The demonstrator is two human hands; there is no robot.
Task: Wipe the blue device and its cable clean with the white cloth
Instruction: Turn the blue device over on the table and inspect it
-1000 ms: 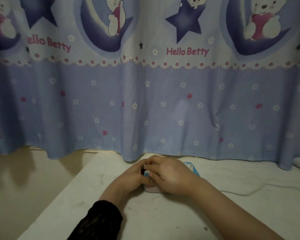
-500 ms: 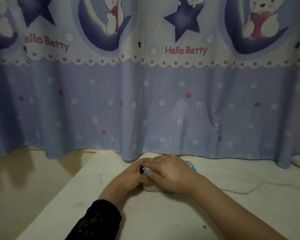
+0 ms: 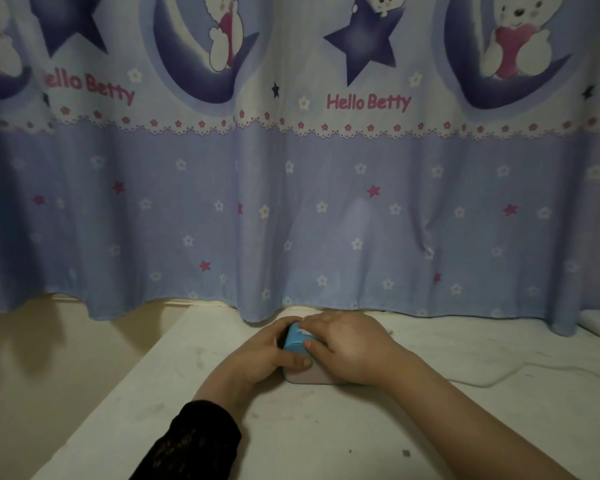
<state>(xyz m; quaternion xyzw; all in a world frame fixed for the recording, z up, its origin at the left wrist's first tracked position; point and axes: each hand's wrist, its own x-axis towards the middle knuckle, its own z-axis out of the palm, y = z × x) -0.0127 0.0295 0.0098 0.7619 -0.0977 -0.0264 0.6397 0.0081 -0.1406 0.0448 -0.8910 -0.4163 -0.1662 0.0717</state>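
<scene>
At the far middle of the pale, scuffed bench (image 3: 160, 393), close under the hem of the star-print curtain (image 3: 291, 220), both bare hands meet on the blue device (image 3: 296, 338). On the left, the left hand (image 3: 267, 355), its wrist coming out of a dark lace sleeve (image 3: 194, 441), has its grip closed around the device's left side, thumb laid across the near edge, steadying it. The device shows only as a blue corner between the hands, with a pale pinkish base (image 3: 305, 377) touching the bench below. To the right, the right hand (image 3: 347, 348) lies flat over the top, grip pressed down on the device; a sliver of white at its fingertips may be the white cloth, though that cannot be told for sure. Farther right, the thin white cable (image 3: 492, 382) trails across the bench toward the right edge, untouched. The step in hand looks like wiping the device body. Next would come turning it to reach the hidden faces, then drawing the cloth along the cable.
</scene>
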